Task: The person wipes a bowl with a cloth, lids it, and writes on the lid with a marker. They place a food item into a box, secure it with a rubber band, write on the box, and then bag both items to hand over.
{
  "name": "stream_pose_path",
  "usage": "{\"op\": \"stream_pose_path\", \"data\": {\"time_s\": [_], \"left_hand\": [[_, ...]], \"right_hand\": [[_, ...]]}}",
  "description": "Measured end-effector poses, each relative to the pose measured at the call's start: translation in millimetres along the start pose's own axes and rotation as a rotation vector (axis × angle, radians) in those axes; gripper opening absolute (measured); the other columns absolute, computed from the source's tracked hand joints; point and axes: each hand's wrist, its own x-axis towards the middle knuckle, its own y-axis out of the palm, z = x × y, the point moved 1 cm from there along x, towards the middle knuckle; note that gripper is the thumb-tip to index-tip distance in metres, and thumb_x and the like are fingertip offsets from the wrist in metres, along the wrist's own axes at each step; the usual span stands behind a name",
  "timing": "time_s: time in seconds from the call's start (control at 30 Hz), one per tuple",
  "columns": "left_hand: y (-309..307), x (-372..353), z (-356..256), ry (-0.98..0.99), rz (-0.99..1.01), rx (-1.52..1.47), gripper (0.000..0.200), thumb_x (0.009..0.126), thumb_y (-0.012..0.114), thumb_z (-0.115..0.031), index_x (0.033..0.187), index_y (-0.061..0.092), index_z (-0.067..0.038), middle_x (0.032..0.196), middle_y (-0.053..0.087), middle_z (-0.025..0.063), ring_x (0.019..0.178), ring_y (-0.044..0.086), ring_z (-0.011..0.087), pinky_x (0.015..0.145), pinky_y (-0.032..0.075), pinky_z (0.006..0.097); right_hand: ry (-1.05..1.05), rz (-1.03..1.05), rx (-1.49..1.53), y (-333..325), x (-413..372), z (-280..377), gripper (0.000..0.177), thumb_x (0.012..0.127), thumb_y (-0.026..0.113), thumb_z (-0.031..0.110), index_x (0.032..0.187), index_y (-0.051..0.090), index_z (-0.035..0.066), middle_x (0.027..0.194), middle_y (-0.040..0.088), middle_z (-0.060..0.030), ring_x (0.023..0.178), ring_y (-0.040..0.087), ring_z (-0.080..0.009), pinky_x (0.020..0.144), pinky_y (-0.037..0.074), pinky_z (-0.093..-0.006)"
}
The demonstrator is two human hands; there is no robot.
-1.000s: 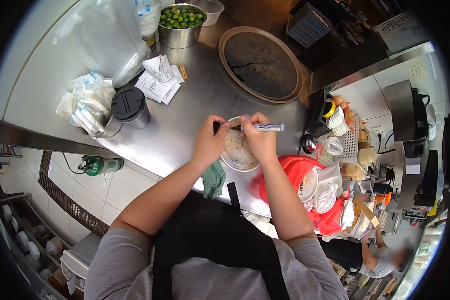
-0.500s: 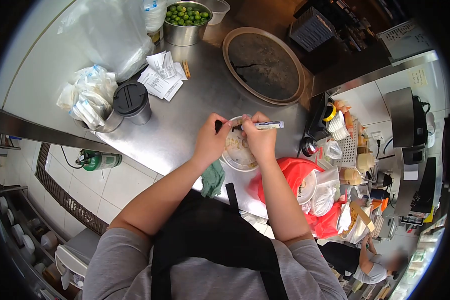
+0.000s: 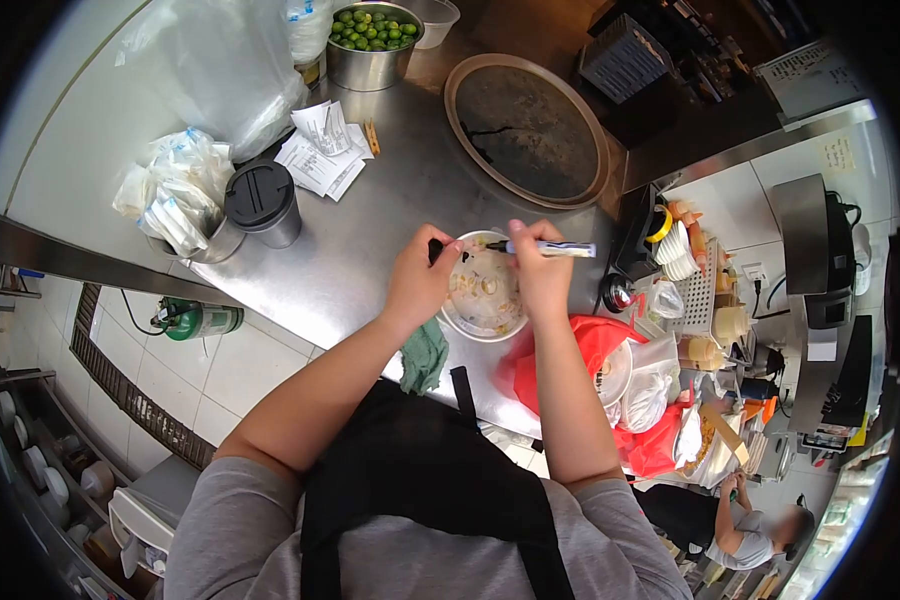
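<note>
A round tub with a see-through lid (image 3: 485, 300) stands on the steel counter, food showing through the lid. My right hand (image 3: 542, 275) grips a marker (image 3: 567, 249) with a pale printed barrel; its dark tip points left over the tub's far rim. At the tub's left side, my left hand (image 3: 417, 280) is closed, with a black marker cap (image 3: 436, 250) between thumb and fingers. A small dark mark (image 3: 465, 256) shows on the lid near my left thumb. Beside my left wrist lies a green cloth (image 3: 425, 356) at the counter's edge.
Right of my forearm sit a red plastic bag (image 3: 590, 350) and another lidded tub (image 3: 615, 375). A round brown tray (image 3: 530, 130), receipts (image 3: 320, 160), a black-lidded cup (image 3: 263, 203) and a pot of green limes (image 3: 370, 65) stand farther back. Another person (image 3: 740, 530) works at right.
My right hand has moved right with the marker, away from my left hand, uncovering more of the lid. My left hand stays almost where it was.
</note>
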Motion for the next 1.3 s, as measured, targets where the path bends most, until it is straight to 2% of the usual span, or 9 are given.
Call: {"op": "stream_pose_path", "data": {"time_s": [0.13,0.27,0.3,0.33,0.4,0.6,0.87,0.93,1.3], "left_hand": [[-0.2,0.4,0.9,-0.006,-0.002,0.019,0.019,0.093,0.063,-0.021,0.094,0.058,-0.002,0.077,0.066,0.012,0.069,0.063,0.021,0.065,0.048,0.0338],[-0.1,0.1,-0.2,0.007,-0.011,0.027,0.019,0.093,0.063,-0.021,0.094,0.058,-0.003,0.077,0.066,0.0124,0.07,0.063,0.0213,0.065,0.048,0.0339],[0.0,0.0,-0.4,0.003,-0.002,0.015,0.017,0.095,0.062,-0.019,0.093,0.058,-0.003,0.077,0.064,0.0077,0.069,0.059,0.0144,0.064,0.046,0.0296],[0.2,-0.1,-0.6,-0.003,0.007,0.004,0.015,0.096,0.061,-0.017,0.093,0.058,-0.003,0.076,0.062,0.0029,0.069,0.054,0.0076,0.063,0.044,0.0253],[0.4,0.4,-1.0,-0.016,0.013,0.017,0.015,0.096,0.061,-0.017,0.093,0.058,-0.003,0.076,0.062,0.0028,0.069,0.054,0.0075,0.063,0.044,0.0251],[-0.3,0.8,-0.2,-0.02,0.02,0.013,0.015,0.096,0.061,-0.017,0.093,0.058,-0.003,0.077,0.062,0.0026,0.07,0.055,0.0071,0.063,0.045,0.0247],[-0.3,0.3,0.3,-0.008,0.013,0.008,0.014,0.096,0.061,-0.017,0.093,0.058,-0.003,0.077,0.062,0.0016,0.07,0.054,0.0059,0.063,0.044,0.0241],[0.0,0.6,1.8,-0.009,0.005,-0.006,0.018,0.093,0.062,-0.021,0.093,0.058,-0.003,0.077,0.066,0.0114,0.07,0.063,0.0204,0.065,0.049,0.0337],[-0.5,0.7,3.2,-0.014,0.003,0.01,0.019,0.093,0.063,-0.021,0.093,0.058,-0.003,0.076,0.066,0.011,0.069,0.063,0.0192,0.064,0.048,0.0328]], "right_hand": [[0.218,0.143,0.267,-16.8,-4.5,8.4,0.017,0.095,0.063,0.016,0.083,0.055,0.008,0.061,0.054,0.0022,0.052,0.045,-0.003,0.047,0.033,-0.0188],[0.095,0.187,0.126,-4.2,-12.2,10.3,0.01,0.097,0.059,0.016,0.094,0.058,0.006,0.069,0.058,0.0004,0.052,0.045,-0.0047,0.047,0.035,-0.0197],[0.083,0.25,0.146,-14.2,-6.3,-6.7,0.01,0.096,0.061,0.014,0.098,0.061,0.005,0.077,0.061,-0.0008,0.055,0.047,-0.0046,0.049,0.038,-0.0195],[0.083,0.247,0.146,-20.0,-2.8,-10.7,0.01,0.096,0.061,0.014,0.098,0.061,0.005,0.077,0.061,-0.0008,0.055,0.047,-0.0046,0.049,0.038,-0.0195],[0.15,0.314,-0.065,-26.9,2.2,-17.7,0.01,0.094,0.063,0.011,0.098,0.061,0.003,0.079,0.062,-0.0016,0.059,0.05,-0.0044,0.052,0.041,-0.0186],[0.076,0.241,-0.065,-13.8,-1.8,-7.5,0.017,0.086,0.073,0.012,0.08,0.061,0.001,0.074,0.063,-0.0013,0.065,0.055,-0.0051,0.059,0.045,-0.0207],[0.002,0.243,-0.142,-7.2,-2.5,0.5,0.019,0.084,0.075,0.011,0.078,0.059,0.002,0.074,0.063,-0.0023,0.068,0.055,-0.0054,0.061,0.045,-0.0217],[0.018,0.242,-0.168,-6.6,-2.8,0.6,0.019,0.083,0.075,0.011,0.077,0.059,0.002,0.073,0.063,-0.0021,0.068,0.055,-0.0054,0.06,0.045,-0.0221],[-0.043,0.189,-0.254,-8.5,0.2,-3.4,0.022,0.083,0.074,0.014,0.074,0.057,0.002,0.066,0.059,-0.0019,0.062,0.051,-0.007,0.055,0.042,-0.0247]]}}
